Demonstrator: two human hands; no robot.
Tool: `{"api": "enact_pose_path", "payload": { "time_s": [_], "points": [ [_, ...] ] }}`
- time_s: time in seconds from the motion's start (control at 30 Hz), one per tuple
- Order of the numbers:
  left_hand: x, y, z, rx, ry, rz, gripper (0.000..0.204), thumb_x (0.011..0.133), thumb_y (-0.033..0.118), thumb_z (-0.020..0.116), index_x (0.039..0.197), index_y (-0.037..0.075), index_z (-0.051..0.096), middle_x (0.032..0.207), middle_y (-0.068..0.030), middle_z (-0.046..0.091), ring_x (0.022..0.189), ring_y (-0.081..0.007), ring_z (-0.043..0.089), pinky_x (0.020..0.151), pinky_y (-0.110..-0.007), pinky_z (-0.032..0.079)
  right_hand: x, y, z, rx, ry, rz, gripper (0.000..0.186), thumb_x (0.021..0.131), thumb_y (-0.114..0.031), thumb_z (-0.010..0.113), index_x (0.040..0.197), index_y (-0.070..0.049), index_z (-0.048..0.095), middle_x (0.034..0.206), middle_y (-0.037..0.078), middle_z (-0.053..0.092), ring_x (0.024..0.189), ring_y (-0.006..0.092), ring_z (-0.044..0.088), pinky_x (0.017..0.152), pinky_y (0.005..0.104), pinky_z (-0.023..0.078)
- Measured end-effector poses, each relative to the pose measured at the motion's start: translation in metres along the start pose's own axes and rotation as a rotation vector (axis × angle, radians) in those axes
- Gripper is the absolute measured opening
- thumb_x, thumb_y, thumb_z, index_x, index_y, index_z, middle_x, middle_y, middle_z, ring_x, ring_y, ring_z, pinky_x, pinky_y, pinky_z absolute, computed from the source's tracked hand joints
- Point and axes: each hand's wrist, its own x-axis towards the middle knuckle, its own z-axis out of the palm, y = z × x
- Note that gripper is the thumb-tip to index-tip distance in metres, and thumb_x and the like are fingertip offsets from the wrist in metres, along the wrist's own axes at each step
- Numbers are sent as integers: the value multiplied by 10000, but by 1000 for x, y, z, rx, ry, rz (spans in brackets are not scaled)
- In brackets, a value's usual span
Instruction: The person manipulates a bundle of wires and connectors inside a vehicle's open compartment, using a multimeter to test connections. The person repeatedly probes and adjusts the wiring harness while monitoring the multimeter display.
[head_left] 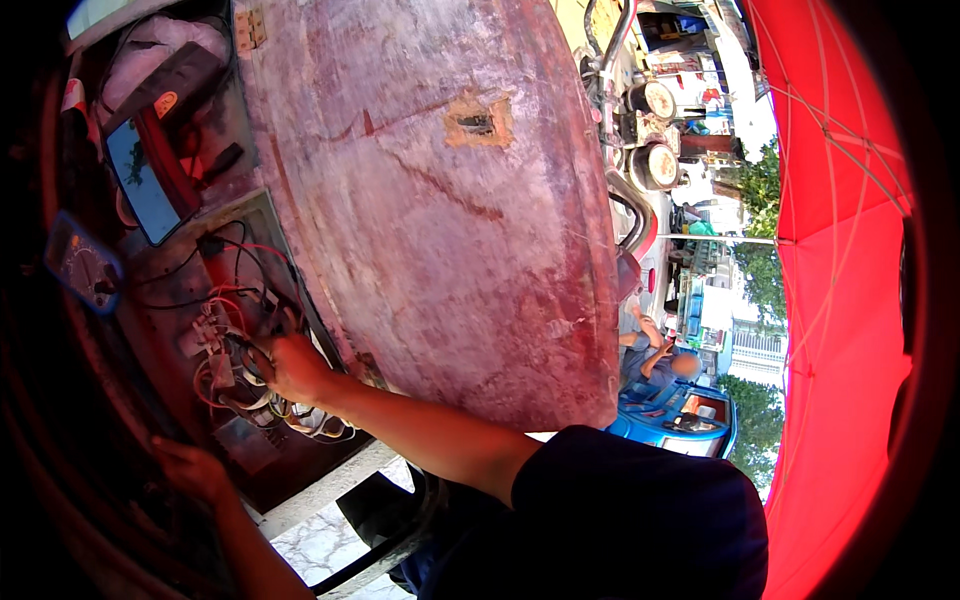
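Observation:
My right hand (292,368) reaches into an open metal box, its fingers closed round a dark-handled tool (257,360) whose working end I cannot make out. Right beside it lies a tangle of wires (228,385), red, white, black and yellow, with pale connectors (212,330) among them. My left hand (192,468) is lower down, at the shadowed near edge of the box, its fingers stretched out and apart from the wires. An analog multimeter (85,262) with a blue edge leans at the far left, and dark leads run from its side toward the wiring.
A large scuffed reddish panel (430,220) stands beside the box, close to my right forearm. Above the wiring lie a glossy blue-reflecting rectangle (150,178) and a pale pink bag (165,62). A red canopy (840,280), a blue vehicle (675,412) and a seated person (655,360) are beyond.

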Motion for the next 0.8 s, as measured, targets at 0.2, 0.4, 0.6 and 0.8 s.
{"api": "enact_pose_path", "payload": {
  "time_s": [0.2,0.4,0.6,0.8],
  "points": [
    [-2,11,0,-18,8,-8,539,1016,366,305,1117,-98,561,1044,-362,566,983,-505,535,823,-501,443,-1,7,2,21,35,-31,138,876,-107,555,962,-47,644,732,218,610,757,434,595,912,470,386],
    [-3,11,-1,-19,36,14,523,1018,351,309,1097,-99,563,1014,-360,574,963,-502,541,801,-491,449,-4,3,-1,10,45,-53,125,871,-87,561,955,-52,646,742,217,613,742,426,598,793,438,447],
    [-2,11,-1,-30,23,27,526,1018,358,307,1111,-91,564,1035,-343,584,976,-493,548,812,-487,453,-5,9,4,76,75,-49,102,861,-80,569,921,-35,637,731,213,606,717,425,590,805,427,438],
    [-2,10,-2,9,10,-3,533,1016,366,300,1136,-82,562,1061,-339,580,1002,-495,539,834,-496,454,-2,10,6,10,58,-55,100,860,-97,575,910,-38,638,736,215,605,725,420,597,767,441,442]
  ]
}}
